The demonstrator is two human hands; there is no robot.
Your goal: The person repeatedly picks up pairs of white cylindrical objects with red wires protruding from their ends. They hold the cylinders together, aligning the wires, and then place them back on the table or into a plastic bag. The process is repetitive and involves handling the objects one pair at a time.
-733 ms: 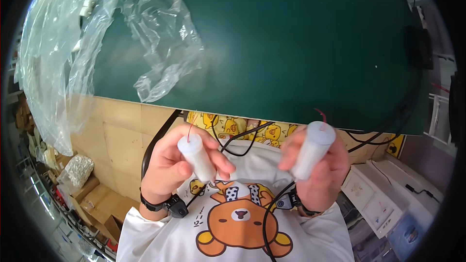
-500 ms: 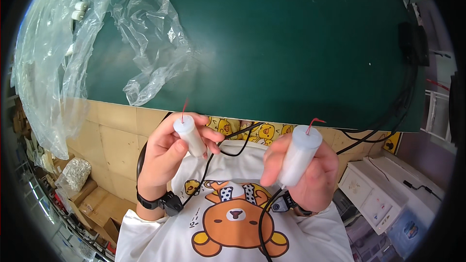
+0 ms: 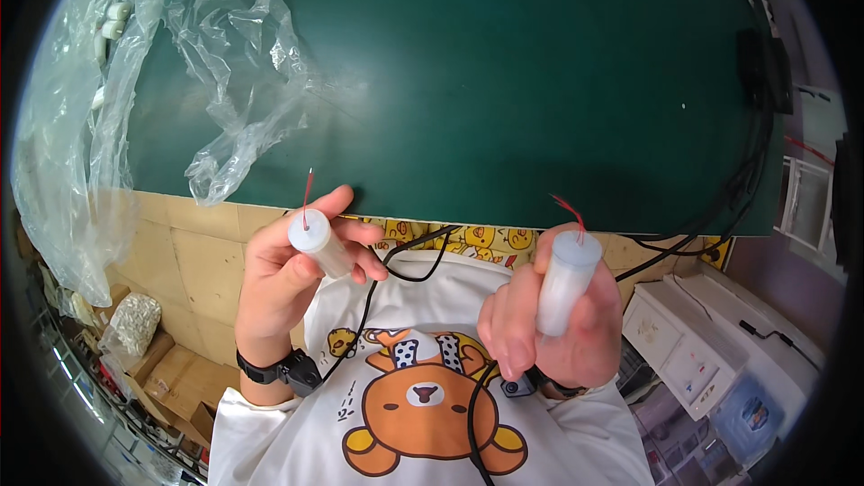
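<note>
Each hand holds a white plastic cylinder with a bluish-white cap and thin red wire rising from its top. My left hand point(image 3: 279, 270) grips the left cylinder point(image 3: 331, 256) between thumb and fingers, its cap tilted up and to the left; its red wire stands almost straight. My right hand point(image 3: 589, 328) is wrapped round the right cylinder point(image 3: 564, 292), held nearly upright, with its red wire bent to the left. The two cylinders are well apart, both just in front of the table's near edge. The lower end of the right one is partly hidden by fingers.
A green table point(image 3: 504, 81) spreads ahead. Crumpled clear plastic bags point(image 3: 225, 81) cover its left side, with small white pieces point(image 3: 114, 20) among them. Black cables point(image 3: 742, 184) run along the right edge. Cardboard boxes point(image 3: 184, 387) stand at lower left, a white cabinet point(image 3: 697, 337) at right.
My left hand has moved left with its cylinder, which leans more. The right cylinder has turned more upright in my right hand, and its wire now points left. The view has shifted slightly.
</note>
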